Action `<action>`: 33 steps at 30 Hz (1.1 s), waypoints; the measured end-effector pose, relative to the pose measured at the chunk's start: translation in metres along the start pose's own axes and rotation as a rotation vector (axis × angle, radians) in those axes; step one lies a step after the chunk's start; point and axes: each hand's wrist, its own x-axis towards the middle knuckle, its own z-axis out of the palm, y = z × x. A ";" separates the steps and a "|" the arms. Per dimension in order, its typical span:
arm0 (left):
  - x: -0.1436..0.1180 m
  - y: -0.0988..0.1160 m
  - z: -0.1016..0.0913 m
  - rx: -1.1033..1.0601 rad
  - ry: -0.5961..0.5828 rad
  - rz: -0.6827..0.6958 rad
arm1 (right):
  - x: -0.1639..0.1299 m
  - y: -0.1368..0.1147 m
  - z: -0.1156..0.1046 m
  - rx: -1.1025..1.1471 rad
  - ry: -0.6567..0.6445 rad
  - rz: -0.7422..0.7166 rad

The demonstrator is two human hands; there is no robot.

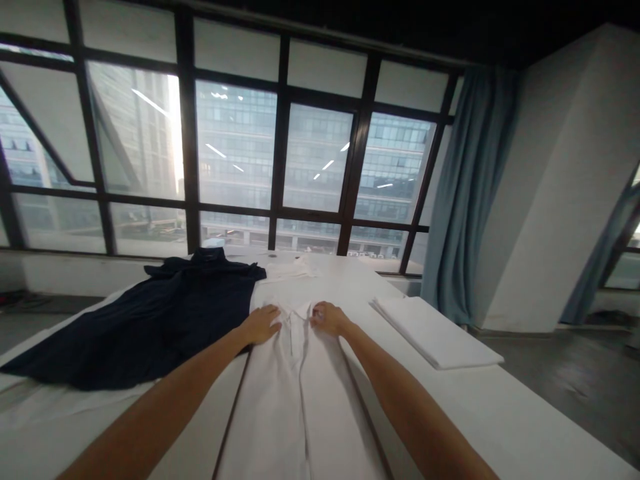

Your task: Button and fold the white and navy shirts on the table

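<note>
A long white garment (273, 407) lies on the white table, stretching from the middle toward me. Its top edge has a split in the centre, and a seam or opening runs down its length; I cannot tell exactly which kind of garment it is. At the upper left corner, my left hand (263, 325) grips the cloth with fingers bent over the edge. My right hand (327, 318) pinches the opposite upper corner, thumb and fingertips at the edge. Both forearms reach over the table on either side of the garment.
A dark navy garment (165, 327) is spread to the left. Folded white cloth (435, 333) lies on the right side of the table (465, 407). Another white piece (290, 268) is at the far end. Beyond stand windows, a blue curtain (467, 200) and a white pillar (545, 200).
</note>
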 end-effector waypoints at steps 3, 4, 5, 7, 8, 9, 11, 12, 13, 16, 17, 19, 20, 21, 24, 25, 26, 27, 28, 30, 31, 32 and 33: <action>0.011 -0.004 0.008 -0.012 -0.100 -0.007 | 0.011 0.006 0.009 0.041 -0.151 0.029; 0.014 -0.006 0.008 -0.020 -0.132 -0.007 | 0.012 0.007 0.012 0.056 -0.194 0.037; 0.017 -0.007 0.007 -0.025 -0.156 -0.005 | 0.013 0.007 0.015 0.065 -0.219 0.048; 0.022 -0.009 0.004 -0.018 -0.139 -0.010 | 0.013 0.007 0.020 0.060 -0.222 0.066; 0.025 -0.009 0.004 -0.008 -0.112 -0.021 | 0.013 0.006 0.022 0.053 -0.212 0.070; 0.027 -0.010 0.004 0.003 -0.087 -0.035 | 0.014 0.005 0.023 0.047 -0.202 0.072; 0.031 -0.009 0.006 0.016 -0.086 -0.058 | 0.014 0.002 0.025 0.046 -0.204 0.061; 0.033 -0.008 0.008 0.021 -0.112 -0.062 | 0.015 0.000 0.024 0.044 -0.213 0.055; 0.033 -0.006 0.009 0.033 -0.132 -0.064 | 0.015 -0.002 0.023 0.033 -0.213 0.057; 0.029 0.003 0.005 0.110 -0.073 -0.085 | 0.010 -0.013 0.014 -0.079 -0.109 0.123; 0.024 0.008 0.002 0.139 -0.022 -0.096 | 0.005 -0.019 0.011 -0.122 -0.057 0.152; 0.008 0.022 -0.005 0.167 0.068 -0.117 | -0.014 -0.031 0.007 -0.162 0.015 0.195; -0.004 0.030 -0.007 0.157 0.083 -0.123 | -0.026 -0.038 0.007 -0.149 0.023 0.197; -0.017 0.038 -0.008 0.134 0.075 -0.122 | -0.041 -0.044 0.008 -0.119 0.014 0.190; -0.055 0.060 0.000 0.028 -0.054 -0.084 | -0.080 -0.059 0.019 -0.016 -0.057 0.141; -0.063 0.065 0.005 0.008 -0.087 -0.065 | -0.088 -0.062 0.022 0.000 -0.078 0.125; -0.067 0.068 0.009 0.001 -0.102 -0.050 | -0.091 -0.063 0.025 0.005 -0.096 0.121; -0.066 0.070 0.012 0.001 -0.105 -0.037 | -0.090 -0.063 0.026 0.004 -0.111 0.124; -0.061 0.069 0.014 0.003 -0.100 -0.028 | -0.085 -0.062 0.026 -0.002 -0.125 0.131; -0.040 0.065 0.011 0.008 -0.088 -0.032 | -0.064 -0.058 0.022 -0.031 -0.131 0.156; -0.028 0.062 0.007 0.011 -0.083 -0.045 | -0.053 -0.056 0.017 -0.056 -0.113 0.179; -0.017 0.061 0.002 0.023 -0.064 -0.067 | -0.042 -0.055 0.013 -0.088 -0.078 0.206; -0.008 0.060 -0.003 0.043 -0.024 -0.096 | -0.034 -0.054 0.009 -0.121 -0.035 0.231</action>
